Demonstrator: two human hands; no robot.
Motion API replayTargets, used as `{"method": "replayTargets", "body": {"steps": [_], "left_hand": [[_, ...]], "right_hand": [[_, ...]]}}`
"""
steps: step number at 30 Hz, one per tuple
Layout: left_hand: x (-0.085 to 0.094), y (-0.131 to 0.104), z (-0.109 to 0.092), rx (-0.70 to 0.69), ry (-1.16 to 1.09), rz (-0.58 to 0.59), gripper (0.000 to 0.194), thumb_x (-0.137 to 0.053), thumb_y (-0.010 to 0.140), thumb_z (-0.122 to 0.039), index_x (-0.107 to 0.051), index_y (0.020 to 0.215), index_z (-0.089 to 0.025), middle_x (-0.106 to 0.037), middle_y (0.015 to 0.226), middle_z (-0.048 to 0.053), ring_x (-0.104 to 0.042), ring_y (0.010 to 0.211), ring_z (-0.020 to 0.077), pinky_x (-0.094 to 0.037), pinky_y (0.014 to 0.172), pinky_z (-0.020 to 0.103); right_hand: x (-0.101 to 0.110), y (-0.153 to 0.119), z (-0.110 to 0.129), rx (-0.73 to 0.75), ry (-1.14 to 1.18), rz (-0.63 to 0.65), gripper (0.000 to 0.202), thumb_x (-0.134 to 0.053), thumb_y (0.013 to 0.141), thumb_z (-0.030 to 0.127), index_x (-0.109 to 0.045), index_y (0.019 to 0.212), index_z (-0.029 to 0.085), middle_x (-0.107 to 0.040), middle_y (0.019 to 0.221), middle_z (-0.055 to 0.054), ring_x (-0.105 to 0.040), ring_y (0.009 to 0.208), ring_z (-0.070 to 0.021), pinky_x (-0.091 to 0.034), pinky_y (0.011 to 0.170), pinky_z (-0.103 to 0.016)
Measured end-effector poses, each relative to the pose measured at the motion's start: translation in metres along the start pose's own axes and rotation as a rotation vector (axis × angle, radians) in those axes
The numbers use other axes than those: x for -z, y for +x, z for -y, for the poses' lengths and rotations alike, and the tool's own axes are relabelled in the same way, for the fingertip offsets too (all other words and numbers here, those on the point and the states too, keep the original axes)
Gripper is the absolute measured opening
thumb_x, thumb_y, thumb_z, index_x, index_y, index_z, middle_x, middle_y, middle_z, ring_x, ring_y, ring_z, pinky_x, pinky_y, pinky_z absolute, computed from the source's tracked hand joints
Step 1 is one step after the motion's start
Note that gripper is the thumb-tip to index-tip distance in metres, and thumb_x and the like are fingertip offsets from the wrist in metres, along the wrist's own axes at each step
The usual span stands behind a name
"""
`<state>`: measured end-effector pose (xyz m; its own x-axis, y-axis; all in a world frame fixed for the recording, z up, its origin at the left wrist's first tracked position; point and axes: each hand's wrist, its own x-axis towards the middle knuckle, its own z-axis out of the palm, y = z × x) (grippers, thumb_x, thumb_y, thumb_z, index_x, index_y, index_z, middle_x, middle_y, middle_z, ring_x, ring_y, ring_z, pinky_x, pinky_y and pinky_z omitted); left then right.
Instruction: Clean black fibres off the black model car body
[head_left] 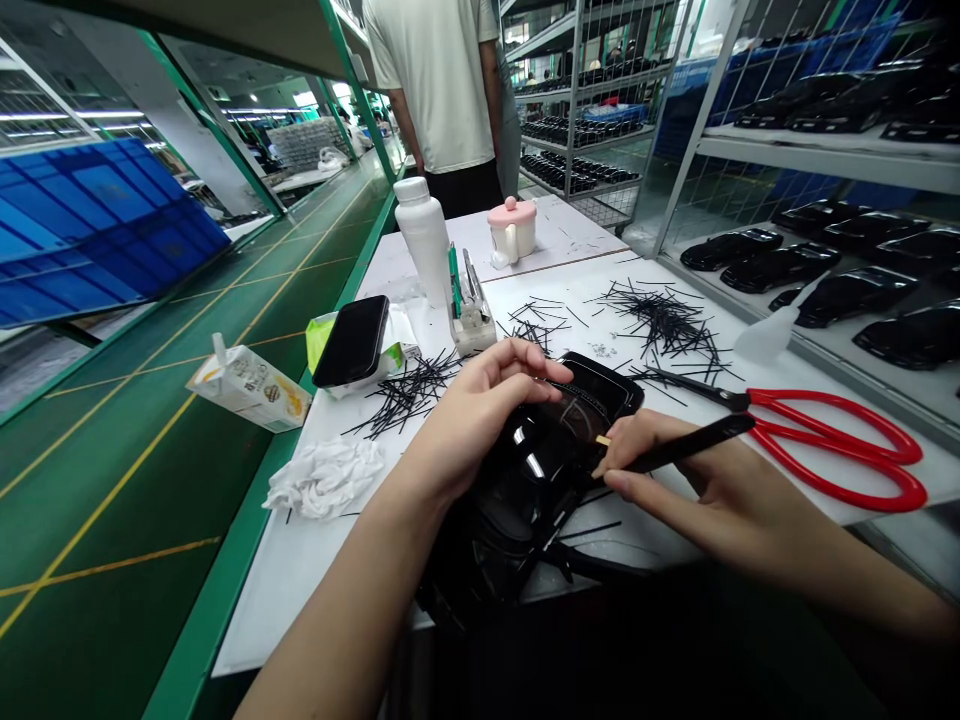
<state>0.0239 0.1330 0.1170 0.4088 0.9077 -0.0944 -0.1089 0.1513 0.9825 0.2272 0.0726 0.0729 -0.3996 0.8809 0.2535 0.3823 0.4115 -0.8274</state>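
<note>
A glossy black model car body (529, 445) lies tilted at the table's near side, in front of me. My left hand (499, 400) rests over its far left part, fingers curled against the shell. In my right hand (675, 470) is a dark-handled tool (690, 443), held between thumb and fingers, its pale tip near the car's right side. Whatever the tip touches is too small to make out. Scissors with red handles (840, 440) lie right of the car, just beyond my right hand. Thin black strips (664, 320) are scattered in piles behind and left of the car.
On the left stand a drink carton (251, 388), crumpled tissue (326, 477) and a phone (351, 340). Farther back are a white bottle (424, 235), a tool holder (472, 328) and a pink-lidded cup (513, 232). A rack (825, 155) holds black car bodies. A person (442, 90) stands beyond.
</note>
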Motion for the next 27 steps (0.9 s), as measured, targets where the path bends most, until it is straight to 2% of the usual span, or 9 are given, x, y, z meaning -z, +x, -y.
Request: {"method": "replayTargets", "body": {"steps": [5,9,17,21,23,27], "left_hand": [[0.0,0.0,0.0,0.003,0.002,-0.002,0.016,-0.059,0.075,-0.005,-0.052,0.08,-0.019,-0.068,0.086,-0.004,-0.059,0.076,0.0087,-0.042,0.076,0.021],[0.0,0.001,0.0,0.005,0.01,0.002,0.016,-0.058,0.076,-0.005,-0.052,0.079,-0.019,-0.068,0.086,-0.004,-0.059,0.076,0.0085,-0.042,0.076,0.021],[0.0,0.0,-0.001,0.013,-0.015,-0.001,0.016,-0.06,0.076,-0.005,-0.052,0.08,-0.018,-0.067,0.086,-0.004,-0.058,0.075,0.0074,-0.043,0.075,0.019],[-0.001,-0.001,-0.001,-0.006,0.029,-0.002,0.015,-0.059,0.077,-0.006,-0.052,0.081,-0.019,-0.067,0.087,-0.004,-0.059,0.077,0.008,-0.043,0.077,0.02],[-0.003,-0.002,-0.002,-0.019,0.069,-0.007,0.015,-0.058,0.077,-0.005,-0.052,0.08,-0.018,-0.067,0.087,-0.003,-0.059,0.079,0.009,-0.043,0.079,0.021],[-0.006,-0.006,-0.002,-0.041,0.201,0.043,0.013,-0.06,0.079,-0.008,-0.053,0.08,-0.019,-0.067,0.087,-0.001,-0.061,0.084,0.013,-0.044,0.08,0.026]], "right_hand": [[-0.004,0.0,0.001,0.014,-0.017,-0.025,0.006,-0.057,0.093,0.021,-0.062,0.092,0.023,-0.067,0.089,-0.002,-0.064,0.088,-0.0195,-0.051,0.078,-0.032],[-0.005,0.002,0.006,0.019,-0.048,0.022,0.007,-0.055,0.094,0.019,-0.06,0.092,0.023,-0.064,0.088,-0.001,-0.062,0.086,-0.0174,-0.049,0.077,-0.03],[-0.006,0.012,0.016,-0.023,-0.161,0.072,0.007,-0.052,0.093,0.021,-0.057,0.089,0.022,-0.064,0.081,-0.003,-0.061,0.075,-0.0201,-0.048,0.071,-0.035],[-0.005,0.011,0.015,0.035,-0.147,0.04,0.008,-0.052,0.092,0.019,-0.059,0.089,0.021,-0.066,0.081,-0.004,-0.062,0.077,-0.0206,-0.05,0.07,-0.035],[-0.001,0.007,0.013,0.056,-0.046,-0.026,0.007,-0.056,0.092,0.021,-0.061,0.088,0.022,-0.067,0.083,-0.003,-0.064,0.079,-0.02,-0.053,0.071,-0.034],[0.012,-0.006,0.004,0.072,0.192,-0.369,0.002,-0.067,0.088,0.026,-0.066,0.087,0.028,-0.07,0.081,-0.002,-0.071,0.082,-0.0224,-0.059,0.067,-0.032]]}}
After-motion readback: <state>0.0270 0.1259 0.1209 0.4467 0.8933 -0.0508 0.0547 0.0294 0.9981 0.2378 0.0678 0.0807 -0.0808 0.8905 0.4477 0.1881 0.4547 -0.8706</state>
